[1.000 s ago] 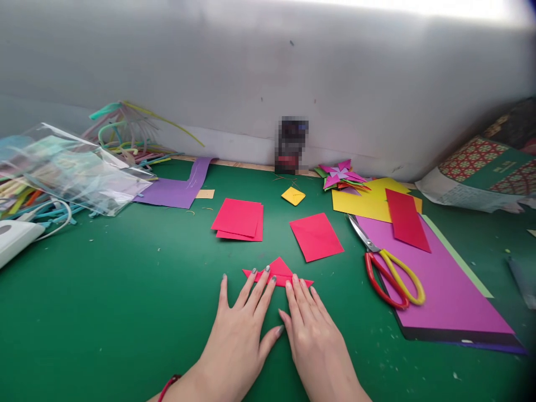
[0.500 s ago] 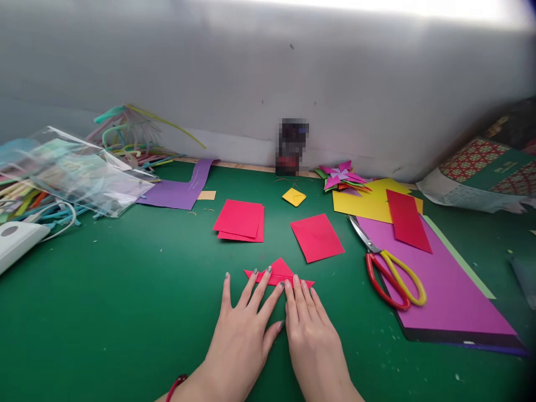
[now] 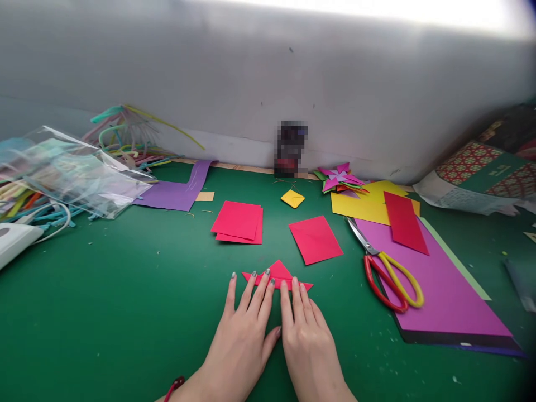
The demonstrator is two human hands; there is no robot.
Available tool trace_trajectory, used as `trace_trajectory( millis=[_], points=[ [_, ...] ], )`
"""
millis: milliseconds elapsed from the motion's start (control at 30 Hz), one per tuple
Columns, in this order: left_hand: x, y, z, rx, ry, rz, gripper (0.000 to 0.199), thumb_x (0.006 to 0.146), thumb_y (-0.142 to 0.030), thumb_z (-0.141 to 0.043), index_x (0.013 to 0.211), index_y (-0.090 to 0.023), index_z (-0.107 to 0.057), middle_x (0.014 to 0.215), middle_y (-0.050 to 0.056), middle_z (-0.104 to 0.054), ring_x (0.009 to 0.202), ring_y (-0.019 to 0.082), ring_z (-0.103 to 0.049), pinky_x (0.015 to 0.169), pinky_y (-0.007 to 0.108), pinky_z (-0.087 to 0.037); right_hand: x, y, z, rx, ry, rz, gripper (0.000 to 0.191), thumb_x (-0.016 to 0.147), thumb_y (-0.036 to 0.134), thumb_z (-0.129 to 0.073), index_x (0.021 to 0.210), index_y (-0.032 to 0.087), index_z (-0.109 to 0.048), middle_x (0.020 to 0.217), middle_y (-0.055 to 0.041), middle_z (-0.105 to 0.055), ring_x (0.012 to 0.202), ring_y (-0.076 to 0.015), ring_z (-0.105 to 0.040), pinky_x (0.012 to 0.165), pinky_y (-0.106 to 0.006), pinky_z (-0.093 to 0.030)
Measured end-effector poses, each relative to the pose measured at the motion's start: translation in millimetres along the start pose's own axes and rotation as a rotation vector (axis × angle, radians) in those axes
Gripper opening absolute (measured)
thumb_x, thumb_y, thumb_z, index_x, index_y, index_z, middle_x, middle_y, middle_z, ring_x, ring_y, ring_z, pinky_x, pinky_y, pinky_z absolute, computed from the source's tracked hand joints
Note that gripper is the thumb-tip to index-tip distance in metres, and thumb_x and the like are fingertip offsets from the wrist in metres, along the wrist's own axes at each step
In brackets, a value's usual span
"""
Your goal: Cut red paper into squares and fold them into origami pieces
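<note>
A folded piece of red paper (image 3: 279, 271) lies flat on the green table, its peak pointing away from me and a folded band along its near side. My left hand (image 3: 245, 329) is open, with fingertips resting on the left part of that band and the little finger spread outward. On the right part, the fingers of my right hand (image 3: 307, 335) lie straight and flat, pressing the paper down. Both hands cover some of its near edge. Beyond them are a small stack of red squares (image 3: 238, 220) and a single red square (image 3: 315, 240) with a faint diagonal crease.
Red-and-yellow-handled scissors (image 3: 391, 276) rest partly on purple sheets (image 3: 452, 301) at right. Behind are yellow paper (image 3: 355, 205), a folded paper star (image 3: 339, 177) and a small yellow folded piece (image 3: 292, 198). Pipe cleaners (image 3: 125, 145) and a clear plastic bag (image 3: 84, 173) lie at left.
The left fingers have drawn slightly closer together, its index fingertip shifting left along the band. The right fingertips have spread a little. The folded red paper stays in place.
</note>
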State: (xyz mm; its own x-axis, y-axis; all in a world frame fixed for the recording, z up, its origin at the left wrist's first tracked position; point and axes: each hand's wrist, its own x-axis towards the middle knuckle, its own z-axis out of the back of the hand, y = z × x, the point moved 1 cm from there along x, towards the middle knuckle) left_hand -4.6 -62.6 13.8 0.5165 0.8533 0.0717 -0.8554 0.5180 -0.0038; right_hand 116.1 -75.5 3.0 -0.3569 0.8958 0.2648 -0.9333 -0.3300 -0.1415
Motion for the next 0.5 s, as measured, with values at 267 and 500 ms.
trace_trajectory(
  millis=[267, 500],
  points=[
    [-2.4, -2.2, -3.0, -0.002, -0.017, -0.034, 0.052, 0.084, -0.029, -0.034, 0.134, -0.017, -0.029, 0.138, 0.011, -0.034, 0.127, 0.031, -0.026, 0.103, 0.054, -0.008, -1.2, 4.9, -2.1, -0.001, -0.002, -0.027, 0.047, 0.079, 0.006, -0.027, 0.12, 0.006, -0.052, 0.121, -0.0251, -0.05, 0.11, -0.0329, -0.049, 0.079, -0.043, -0.05],
    [-1.5, -3.3, 0.6, 0.0, -0.018, -0.094, 0.054, 0.084, -0.024, -0.034, 0.136, -0.022, -0.023, 0.136, 0.008, -0.038, 0.126, 0.032, -0.027, 0.101, 0.054, -0.012, -1.3, 6.2, -5.1, -0.082, -0.021, 0.018, 0.044, 0.08, 0.005, -0.026, 0.112, -0.002, -0.056, 0.118, -0.0288, -0.05, 0.106, -0.0346, -0.052, 0.076, -0.041, -0.051]
  ],
)
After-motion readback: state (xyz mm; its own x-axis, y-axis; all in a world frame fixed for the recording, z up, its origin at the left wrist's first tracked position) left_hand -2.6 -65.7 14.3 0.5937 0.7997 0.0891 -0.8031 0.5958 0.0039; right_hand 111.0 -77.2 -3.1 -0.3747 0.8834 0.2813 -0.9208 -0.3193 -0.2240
